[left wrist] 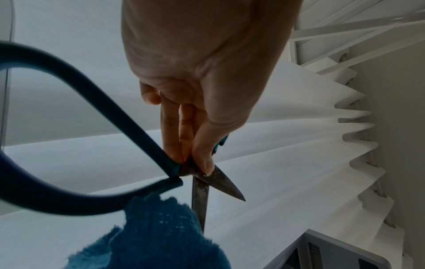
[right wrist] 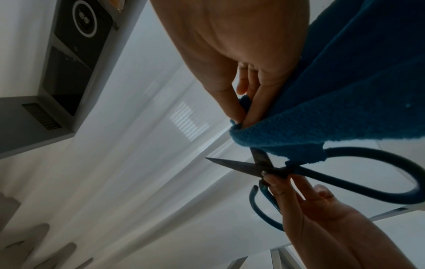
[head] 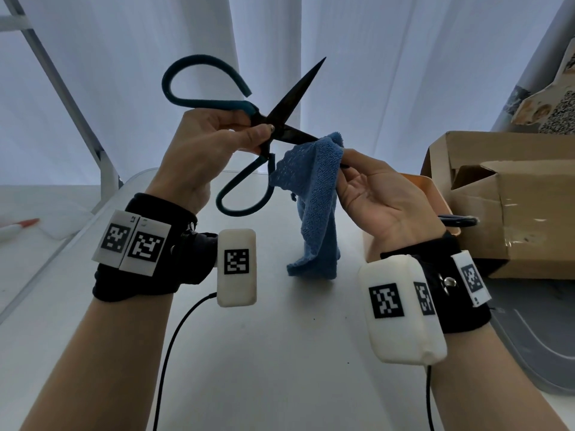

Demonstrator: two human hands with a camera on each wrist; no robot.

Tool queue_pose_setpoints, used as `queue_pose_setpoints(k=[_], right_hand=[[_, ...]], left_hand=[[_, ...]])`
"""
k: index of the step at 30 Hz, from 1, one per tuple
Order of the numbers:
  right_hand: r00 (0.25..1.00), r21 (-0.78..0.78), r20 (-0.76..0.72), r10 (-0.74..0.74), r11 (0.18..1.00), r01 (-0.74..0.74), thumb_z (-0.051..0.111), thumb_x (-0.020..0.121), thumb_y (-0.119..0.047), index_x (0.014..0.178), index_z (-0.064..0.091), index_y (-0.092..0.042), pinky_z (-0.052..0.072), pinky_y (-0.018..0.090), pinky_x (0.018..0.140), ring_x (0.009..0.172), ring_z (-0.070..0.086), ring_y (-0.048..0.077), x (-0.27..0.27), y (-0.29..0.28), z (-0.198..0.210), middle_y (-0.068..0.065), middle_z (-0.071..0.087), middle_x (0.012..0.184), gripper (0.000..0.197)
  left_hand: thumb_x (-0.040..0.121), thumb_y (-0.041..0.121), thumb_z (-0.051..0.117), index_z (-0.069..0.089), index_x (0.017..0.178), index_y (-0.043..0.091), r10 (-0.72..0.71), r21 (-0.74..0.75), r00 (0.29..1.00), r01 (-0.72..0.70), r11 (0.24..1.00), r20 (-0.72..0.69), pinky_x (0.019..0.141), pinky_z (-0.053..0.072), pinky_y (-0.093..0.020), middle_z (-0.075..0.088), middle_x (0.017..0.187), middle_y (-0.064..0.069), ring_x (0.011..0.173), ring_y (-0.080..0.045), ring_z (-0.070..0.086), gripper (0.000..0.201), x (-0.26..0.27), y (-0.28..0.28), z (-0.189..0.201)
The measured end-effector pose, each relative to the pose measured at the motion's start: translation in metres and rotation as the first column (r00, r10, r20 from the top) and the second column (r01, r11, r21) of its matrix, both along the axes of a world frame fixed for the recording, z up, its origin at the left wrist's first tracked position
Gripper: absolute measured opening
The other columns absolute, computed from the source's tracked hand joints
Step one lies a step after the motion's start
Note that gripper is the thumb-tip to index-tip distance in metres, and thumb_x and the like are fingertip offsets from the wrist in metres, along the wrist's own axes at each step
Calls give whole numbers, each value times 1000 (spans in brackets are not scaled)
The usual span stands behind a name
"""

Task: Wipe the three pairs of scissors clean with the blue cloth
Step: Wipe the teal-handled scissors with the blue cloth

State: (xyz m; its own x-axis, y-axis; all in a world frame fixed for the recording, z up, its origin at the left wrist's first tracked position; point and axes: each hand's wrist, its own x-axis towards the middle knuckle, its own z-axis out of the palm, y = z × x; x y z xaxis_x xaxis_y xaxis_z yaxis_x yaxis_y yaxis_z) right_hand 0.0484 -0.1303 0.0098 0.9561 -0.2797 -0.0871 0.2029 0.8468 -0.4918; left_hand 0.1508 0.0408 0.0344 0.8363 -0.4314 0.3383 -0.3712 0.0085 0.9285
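Observation:
A large pair of scissors point(head: 281, 115) with dark blades and blue loop handles is held up above the white table, its blades spread apart. My left hand point(head: 217, 138) pinches the scissors point(left wrist: 202, 174) at the pivot between thumb and fingers. My right hand point(head: 367, 188) grips the blue cloth point(head: 314, 194) and pinches it round the tip half of the lower blade. The rest of the cloth point(right wrist: 345, 102) hangs down toward the table. The scissors point(right wrist: 264, 169) also show in the right wrist view. Another pair of scissors point(head: 457, 219), dark-handled, lies partly hidden behind my right wrist.
A torn cardboard box point(head: 504, 206) stands at the right of the white table point(head: 280, 353). A grey device point(head: 541, 346) sits at the near right edge. A red-tipped pen point(head: 18, 227) lies on the far left. White curtains hang behind.

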Motion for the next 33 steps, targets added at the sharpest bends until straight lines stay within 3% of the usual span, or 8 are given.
queue_pose_setpoints(k=[8, 12, 14, 17, 22, 26, 30, 33], right_hand=[[996, -124, -8, -89, 988, 87, 66, 75, 12, 86, 58, -2, 63, 28, 73, 77, 71, 22, 2, -9, -7, 14, 63, 85, 19], [982, -319, -94, -163, 940, 125, 61, 89, 13, 93, 66, 2, 62, 29, 81, 83, 72, 22, 6, -13, -20, 11, 71, 82, 13], [982, -432, -142, -128, 900, 55, 61, 90, 11, 106, 68, 4, 61, 30, 86, 92, 71, 24, 7, -10, -25, 14, 72, 92, 18], [975, -559, -213, -66, 826, -66, 63, 92, 2, 119, 67, 4, 59, 33, 91, 102, 70, 26, 8, -8, -30, 17, 72, 107, 27], [951, -766, -288, -113, 623, -157, 67, 93, -22, 111, 77, -14, 52, 38, 103, 120, 62, 27, 4, -6, -25, 7, 72, 122, 22], [975, -675, -219, 35, 716, -178, 57, 99, -38, 108, 75, -11, 57, 38, 93, 107, 71, 24, 0, 4, -9, 8, 75, 110, 34], [975, -570, -150, 166, 791, -223, 55, 97, -49, 130, 62, 2, 56, 45, 96, 115, 68, 33, -3, 11, 4, 18, 69, 125, 61], [978, -582, -114, 173, 786, -207, 59, 97, -36, 133, 59, 2, 59, 45, 89, 106, 71, 36, -7, 16, 9, 26, 65, 123, 53]], left_hand=[[85, 11, 75, 71, 99, 3, 69, -30, 998, -69, 997, 13, 85, 54, -21, 75, 86, -1, 78, -14, 71, 16, 13, 8, -2], [83, 8, 77, 71, 103, 3, 170, -83, 985, -167, 983, 36, 77, 51, -12, 73, 84, -1, 73, -13, 71, 21, 18, 10, -2], [82, 10, 78, 75, 100, 9, 196, -57, 977, -192, 980, 88, 78, 49, -8, 74, 84, 0, 74, -14, 70, 19, 15, 8, -2], [78, 16, 83, 78, 99, 19, 191, -16, 968, -191, 982, 160, 89, 55, -24, 77, 90, -1, 77, -15, 73, 22, 9, 5, -2], [74, 25, 87, 77, 91, 20, 233, -3, 920, -244, 970, 316, 77, 60, -29, 77, 86, 7, 74, -7, 73, 21, 4, -7, -5], [84, 40, 77, 77, 93, 31, 204, 27, 736, -289, 957, 645, 74, 52, -47, 70, 79, 8, 67, -13, 64, 13, 3, -14, -12], [90, 45, 70, 78, 99, 35, 107, 92, 512, -349, 933, 852, 81, 24, -33, 63, 80, 11, 71, -12, 57, 16, 0, -16, -14], [91, 38, 69, 79, 94, 34, 63, 98, 380, -389, 916, 923, 82, 18, -30, 63, 83, 8, 79, -14, 57, 12, -2, -20, -14]])
